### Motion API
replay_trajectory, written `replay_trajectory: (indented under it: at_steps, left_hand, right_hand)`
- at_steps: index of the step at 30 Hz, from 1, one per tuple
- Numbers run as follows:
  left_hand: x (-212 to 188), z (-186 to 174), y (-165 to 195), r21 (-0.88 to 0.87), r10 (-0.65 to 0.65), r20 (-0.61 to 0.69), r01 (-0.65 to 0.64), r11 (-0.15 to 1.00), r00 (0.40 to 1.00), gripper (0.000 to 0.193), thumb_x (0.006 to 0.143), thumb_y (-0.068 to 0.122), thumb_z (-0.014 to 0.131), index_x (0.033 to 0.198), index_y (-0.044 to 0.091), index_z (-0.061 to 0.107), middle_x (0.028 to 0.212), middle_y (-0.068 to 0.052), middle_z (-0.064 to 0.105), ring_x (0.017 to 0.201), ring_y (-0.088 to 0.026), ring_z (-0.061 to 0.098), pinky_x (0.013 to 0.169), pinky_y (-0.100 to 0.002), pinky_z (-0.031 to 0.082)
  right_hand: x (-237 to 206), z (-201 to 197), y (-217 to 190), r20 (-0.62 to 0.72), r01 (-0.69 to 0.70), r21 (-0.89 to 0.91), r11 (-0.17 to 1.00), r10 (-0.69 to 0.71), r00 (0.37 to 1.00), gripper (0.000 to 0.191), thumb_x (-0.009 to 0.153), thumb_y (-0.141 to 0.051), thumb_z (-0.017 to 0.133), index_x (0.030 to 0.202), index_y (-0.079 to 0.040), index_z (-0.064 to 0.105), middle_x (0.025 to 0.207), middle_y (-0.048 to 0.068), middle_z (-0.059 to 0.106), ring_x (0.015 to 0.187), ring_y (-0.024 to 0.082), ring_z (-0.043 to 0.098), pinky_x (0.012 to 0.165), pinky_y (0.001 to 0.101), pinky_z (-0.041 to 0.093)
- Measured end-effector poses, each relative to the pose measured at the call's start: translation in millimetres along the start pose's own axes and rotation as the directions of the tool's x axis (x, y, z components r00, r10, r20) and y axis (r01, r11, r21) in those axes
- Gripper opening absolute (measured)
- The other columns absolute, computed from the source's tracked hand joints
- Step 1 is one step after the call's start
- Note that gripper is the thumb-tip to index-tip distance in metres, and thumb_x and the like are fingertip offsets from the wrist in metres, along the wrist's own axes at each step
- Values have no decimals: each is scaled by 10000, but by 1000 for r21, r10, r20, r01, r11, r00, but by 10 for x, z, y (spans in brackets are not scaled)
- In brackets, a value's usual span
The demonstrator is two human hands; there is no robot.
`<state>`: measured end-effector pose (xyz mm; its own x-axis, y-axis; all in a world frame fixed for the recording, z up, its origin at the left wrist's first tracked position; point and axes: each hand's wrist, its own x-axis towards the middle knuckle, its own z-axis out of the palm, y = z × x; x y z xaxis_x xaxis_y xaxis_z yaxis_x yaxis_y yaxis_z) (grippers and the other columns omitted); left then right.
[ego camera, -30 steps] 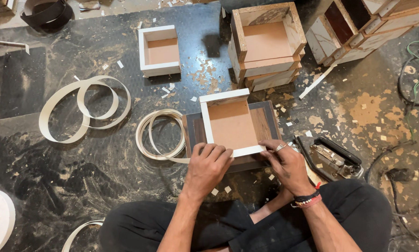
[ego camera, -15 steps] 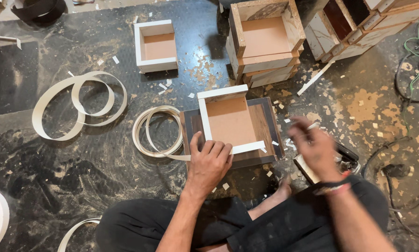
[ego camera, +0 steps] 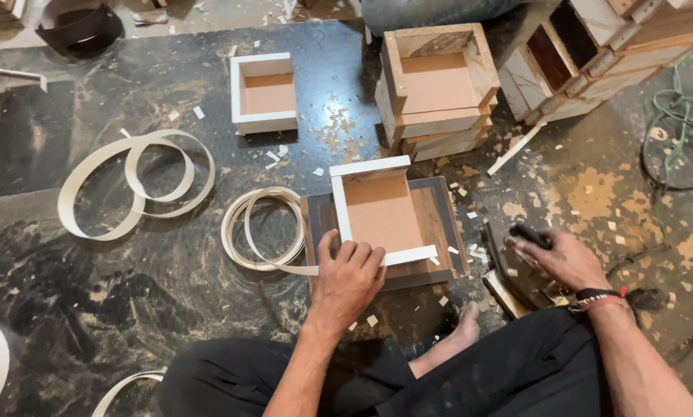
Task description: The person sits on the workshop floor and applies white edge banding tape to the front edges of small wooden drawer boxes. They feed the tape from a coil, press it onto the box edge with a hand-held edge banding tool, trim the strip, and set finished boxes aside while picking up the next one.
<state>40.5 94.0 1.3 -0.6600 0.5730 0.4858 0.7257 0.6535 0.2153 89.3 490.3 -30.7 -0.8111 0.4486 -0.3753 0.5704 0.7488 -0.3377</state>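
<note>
On the dark floor in front of the seated person, a small open wooden box sits on a dark-edged board. Its opening faces up, its white-edged walls run square to the board, and its slightly longer side runs away from the person. The left hand lies flat on the near wall of the box, fingers spread and pressing, not clasping. A white edge-banding strip coils just left of the box, its free end running under that hand.

The right hand is out to the right, well apart from the box, curled around a dark tool beside a cluster of tools on the floor. Half a second ago it was in the air above the board's right corner, blurred; a second ago it rested on the box's near right corner. The left hand has kept its place.

Farther off, a second white-edged box stands alone, a stack of raw wooden boxes rises beyond the board, and larger loops of banding lie to the left.
</note>
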Motion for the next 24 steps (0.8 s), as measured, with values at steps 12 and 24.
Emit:
replay_trajectory:
  at_steps: [12, 24]
  left_hand:
    - [-49, -22, -8, -22, -8, -16, 8, 1000, 1000, 228, 854, 191, 763, 1045, 98, 679, 891, -29, 585, 940, -215, 600, 1130, -588, 354]
    - [-108, 0, -97, -67, -24, 11, 25, 997, 1000, 180, 854, 186, 763, 990, 103, 680, 910, -40, 597, 956, -234, 602, 1128, -586, 360]
  right_hand:
    - [-557, -213, -776, -268, 320, 698, 640, -180, 946, 338, 1009, -167, 662, 1318, -38, 612, 776, 5, 600, 622, 66, 493, 515, 244, 373]
    - [-892, -194, -1832, -213, 511, -53, 858, -510, 833, 386, 974, -404, 618, 1250, -134, 599, 768, 202, 718, 693, 409, 693, 597, 506, 521]
